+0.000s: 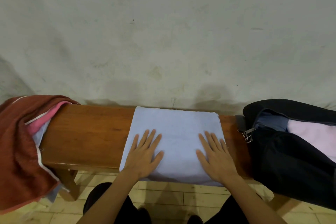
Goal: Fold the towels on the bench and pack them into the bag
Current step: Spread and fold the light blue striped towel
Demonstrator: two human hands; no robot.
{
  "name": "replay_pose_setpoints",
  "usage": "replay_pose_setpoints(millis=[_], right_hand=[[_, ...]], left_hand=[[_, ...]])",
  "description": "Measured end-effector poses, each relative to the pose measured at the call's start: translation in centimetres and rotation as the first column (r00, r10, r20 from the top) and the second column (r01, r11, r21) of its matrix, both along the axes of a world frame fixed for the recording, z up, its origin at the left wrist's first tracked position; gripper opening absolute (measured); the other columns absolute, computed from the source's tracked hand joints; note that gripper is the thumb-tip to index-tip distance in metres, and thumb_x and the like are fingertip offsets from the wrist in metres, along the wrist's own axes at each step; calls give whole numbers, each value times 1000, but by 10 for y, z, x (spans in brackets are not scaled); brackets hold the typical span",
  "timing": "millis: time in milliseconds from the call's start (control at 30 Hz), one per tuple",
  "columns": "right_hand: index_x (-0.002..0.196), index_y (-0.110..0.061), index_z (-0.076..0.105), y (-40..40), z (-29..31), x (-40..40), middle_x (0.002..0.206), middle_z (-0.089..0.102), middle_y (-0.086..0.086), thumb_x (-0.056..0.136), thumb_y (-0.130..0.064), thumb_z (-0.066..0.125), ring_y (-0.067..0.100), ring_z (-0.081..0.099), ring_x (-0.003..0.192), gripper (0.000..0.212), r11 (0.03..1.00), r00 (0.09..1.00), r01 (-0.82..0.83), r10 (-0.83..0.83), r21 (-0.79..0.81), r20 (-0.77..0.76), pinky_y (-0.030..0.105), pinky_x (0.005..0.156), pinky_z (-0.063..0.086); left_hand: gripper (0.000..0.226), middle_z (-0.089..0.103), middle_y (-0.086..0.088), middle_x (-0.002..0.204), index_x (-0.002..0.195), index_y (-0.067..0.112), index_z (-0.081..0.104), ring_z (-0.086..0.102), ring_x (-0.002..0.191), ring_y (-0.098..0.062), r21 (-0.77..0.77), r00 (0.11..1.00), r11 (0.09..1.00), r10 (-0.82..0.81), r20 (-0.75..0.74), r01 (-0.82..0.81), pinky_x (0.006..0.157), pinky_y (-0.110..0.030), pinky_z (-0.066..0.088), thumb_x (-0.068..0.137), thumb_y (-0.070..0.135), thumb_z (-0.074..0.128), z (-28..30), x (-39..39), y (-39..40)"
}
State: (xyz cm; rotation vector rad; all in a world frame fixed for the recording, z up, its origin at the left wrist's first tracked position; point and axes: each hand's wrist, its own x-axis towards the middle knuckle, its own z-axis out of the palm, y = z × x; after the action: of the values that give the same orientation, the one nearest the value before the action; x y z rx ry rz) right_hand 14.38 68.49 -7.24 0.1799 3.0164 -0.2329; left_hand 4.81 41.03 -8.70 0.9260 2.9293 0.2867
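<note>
**Both palms flat on folded blue towel, mid-bench**

Folded light blue towel [174,132] lying across the middle of the wooden bench [87,132], far edge near the wall, near edge hanging slightly over the front. Roughly rectangular, surface smooth.

Left hand [143,152] pressed flat on the towel's near-left part, fingers straight and spread, pointing away from the body. Nothing grasped. Right hand [216,154] likewise flat on the near-right part, fingers straight and fanned, little finger close to the towel's right edge. Nothing grasped there either. Hands well apart, a bare stretch of towel between them.

At the bench's left end, a heap of unfolded towels: rust-red towel [20,151] with white edging draped over the end and hanging down toward the floor; pink towel [45,116] tucked under its upper fold; a pale bluish cloth [39,134] showing beneath that, kind not clear.

At the right end, dark bag [283,160] lying on the bench, unzipped, metal zip pulls [248,133] dangling at its left corner. Inside the opening, pale pink towel [316,132], with a blue fabric [271,120] just beside it on the left. Bag apart from the blue towel, a strip of bare wood between.

Behind the bench, stained whitish wall [163,32]. Below, light tiled floor [200,198] and dark-trousered knees [107,203].
</note>
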Motion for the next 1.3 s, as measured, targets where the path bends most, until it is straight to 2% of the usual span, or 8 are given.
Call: replay_pose_setpoints(millis=[100, 433, 600, 833, 933, 1033, 1167, 1300], right_hand=[[156, -34, -13, -1, 0, -8, 163, -20, -7, 90, -67, -8, 14, -23, 149, 74, 999, 999, 51, -51, 6, -10, 35, 118, -17], [156, -35, -13, 17, 0, -46, 163, -19, -7, 85, -71, -14, 14, -21, 149, 79, 1000, 1000, 22, -22, -10, -3, 35, 121, -14], [155, -32, -16, 19, 6, -33, 160, -27, -7, 85, -73, -15, 15, -23, 149, 81, 997, 997, -79, 79, -6, 14, 40, 121, -17], [155, -38, -14, 19, 3, 28, 160, -27, -13, 82, -88, 27, 10, -27, 148, 97, 934, 936, -350, 346, 67, 69, 40, 121, -15], [153, -37, -20, 26, -10, 31, 163, -19, -5, 77, -68, 61, 19, -21, 150, 116, 939, 946, -322, 314, 118, 83, 46, 123, -8], [147, -42, -30, 27, -12, 35, 159, -26, -9, 88, -54, 62, 16, -27, 147, 110, 941, 943, -328, 322, 80, 81, 41, 121, -16], [155, -40, 2, 39, -5, 58, 162, -11, -16, 98, -30, 56, 3, -18, 149, 80, 926, 928, -372, 372, -61, -18, 25, 122, -11], [136, -25, 59, 44, -3, 76, 148, 42, -15, 85, -10, 74, 5, 42, 135, 54, 952, 937, -254, 198, -173, -288, 29, 108, 42]], left_hand=[[69, 16, 0, 163, 156, 28, 22, 9, 151, -23, -50, 1000, 998, 27, -7, -28, 118, -49, 5, 99, 63, 6, -1, -6, 4], [78, -13, 9, 162, 156, 33, 0, -18, 150, -13, -8, 1000, 1000, -29, -6, 29, 121, -44, -8, 89, 70, -15, 3, -46, 11], [70, 4, 12, 163, 156, 28, 20, -4, 150, -4, 243, 971, 956, -199, 132, 163, 123, -33, -4, 98, 67, 18, 21, -36, -9], [99, -4, 8, 165, 158, 30, 6, -7, 152, -13, -73, 928, 925, -373, -5, 372, 121, -37, -3, 82, 68, 55, 3, 6, -69], [112, 1, 2, 166, 158, 25, 6, 3, 152, -22, -117, 926, 922, -375, -33, 369, 120, -38, 2, 71, 35, 75, -3, 1, -74], [88, -7, 7, 165, 158, 30, 2, -7, 152, -17, -17, 924, 924, -382, 6, 382, 122, -35, -4, 91, 32, 59, 1, 2, -76], [60, 10, 11, 164, 156, 25, 24, 4, 151, -9, 170, 942, 931, -334, 41, 323, 123, -27, 2, 99, 27, 44, 1, 10, -94], [50, 44, 20, 144, 132, 19, 60, 35, 138, 5, 510, 988, 860, -84, 130, 5, 114, -10, 21, 89, -7, 60, 3, 18, -101]])
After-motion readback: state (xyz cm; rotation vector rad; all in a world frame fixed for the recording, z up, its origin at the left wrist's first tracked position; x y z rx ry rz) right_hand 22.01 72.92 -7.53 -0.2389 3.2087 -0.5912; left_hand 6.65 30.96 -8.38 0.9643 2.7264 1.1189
